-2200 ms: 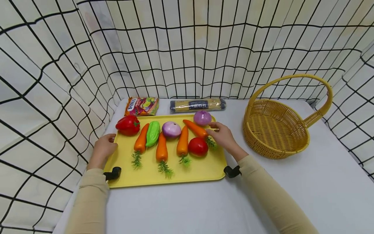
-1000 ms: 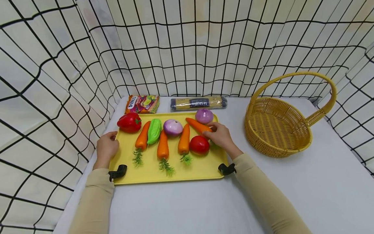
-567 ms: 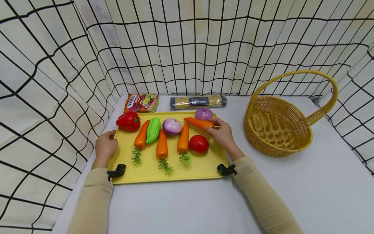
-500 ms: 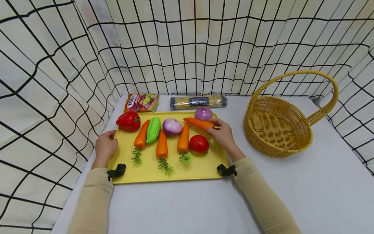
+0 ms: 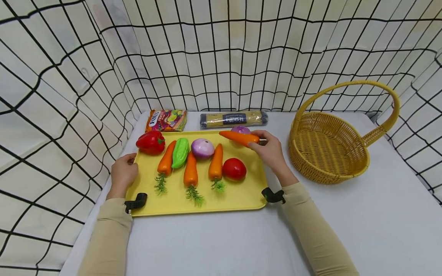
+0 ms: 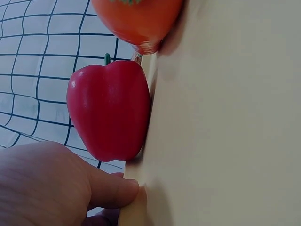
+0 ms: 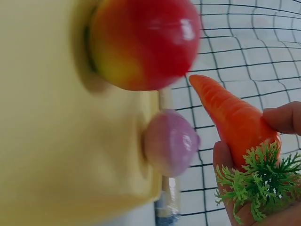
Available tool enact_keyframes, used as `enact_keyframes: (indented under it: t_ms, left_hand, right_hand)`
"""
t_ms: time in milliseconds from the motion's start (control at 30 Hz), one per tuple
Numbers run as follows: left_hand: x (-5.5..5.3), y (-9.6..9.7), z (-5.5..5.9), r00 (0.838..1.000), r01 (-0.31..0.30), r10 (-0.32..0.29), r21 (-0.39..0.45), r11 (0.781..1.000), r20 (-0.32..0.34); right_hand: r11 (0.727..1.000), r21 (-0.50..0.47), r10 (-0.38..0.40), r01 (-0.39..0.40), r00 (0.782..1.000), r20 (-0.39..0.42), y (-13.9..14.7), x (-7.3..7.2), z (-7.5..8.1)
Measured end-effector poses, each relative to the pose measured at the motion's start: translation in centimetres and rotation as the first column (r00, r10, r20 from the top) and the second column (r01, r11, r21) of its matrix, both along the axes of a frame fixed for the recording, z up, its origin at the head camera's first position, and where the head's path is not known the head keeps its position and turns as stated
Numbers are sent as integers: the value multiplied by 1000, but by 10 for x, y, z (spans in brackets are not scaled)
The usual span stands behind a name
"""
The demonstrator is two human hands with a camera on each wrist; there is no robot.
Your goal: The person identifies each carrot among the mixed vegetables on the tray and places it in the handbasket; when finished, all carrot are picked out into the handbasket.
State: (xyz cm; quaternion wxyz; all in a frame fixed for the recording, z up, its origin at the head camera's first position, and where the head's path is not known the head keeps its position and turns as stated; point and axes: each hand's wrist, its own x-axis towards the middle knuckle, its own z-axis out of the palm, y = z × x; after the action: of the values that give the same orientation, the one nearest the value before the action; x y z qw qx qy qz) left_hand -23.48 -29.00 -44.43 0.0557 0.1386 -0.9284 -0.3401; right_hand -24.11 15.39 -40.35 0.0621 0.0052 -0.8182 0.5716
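In the head view my right hand (image 5: 271, 149) pinches an orange toy carrot (image 5: 239, 138) by its thick end, above the tray's back right corner. The right wrist view shows this carrot (image 7: 235, 117) between thumb and fingers, its green leafy top (image 7: 263, 174) over the palm. My left hand (image 5: 123, 174) grips the left rim of the yellow tray (image 5: 228, 201), thumb on top, beside a red bell pepper (image 5: 150, 143). On the tray lie several other carrots (image 5: 191, 172), a green vegetable (image 5: 180, 153), a purple onion (image 5: 202, 148) and a tomato (image 5: 234, 169). Another onion (image 5: 240, 129) is partly hidden behind the held carrot.
A wicker basket (image 5: 328, 153) with a tall handle stands right of the tray. Behind the tray lie a candy bag (image 5: 167, 120) and a spaghetti pack (image 5: 233, 119). White cloth with black grid netting (image 5: 221, 57) walls the back and sides.
My right hand reached the carrot near the tray's right side, took hold of its thick end, turned it more level and raised it up and rightward. The left hand stays on the tray rim.
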Motion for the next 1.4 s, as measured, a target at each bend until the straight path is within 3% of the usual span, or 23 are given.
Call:
enact_keyframes:
  t_ms: [267,500,733,1033,1233,1400]
  left_hand:
    - [1,1,3,1000,-15,15,14,1000,5]
    - [0,4,2,1000,-14,14,26,1000,3]
    - [-2,2,0,1000,-11,11,27,1000,-2]
    - [-1,1,1,1000,-17,17,31,999,10]
    - [0,2,1,1000,-20,19,39,999,25]
    - [1,2,1,1000,-17,17,31,999,16]
  right_hand:
    - [999,-9,43,-44,998,-36,23,9,30]
    - [999,-33,24,-25,999,-37,54,17,48]
    - [1000,-27,9,-10,999,-48,81,24,59]
    - [999,-35,13,-13,1000,-7,113,36,71]
    - [999,-25,-25,25,1000,-6,142,46,74]
    - [990,-131,-58,51,997,-47,162,53,73]
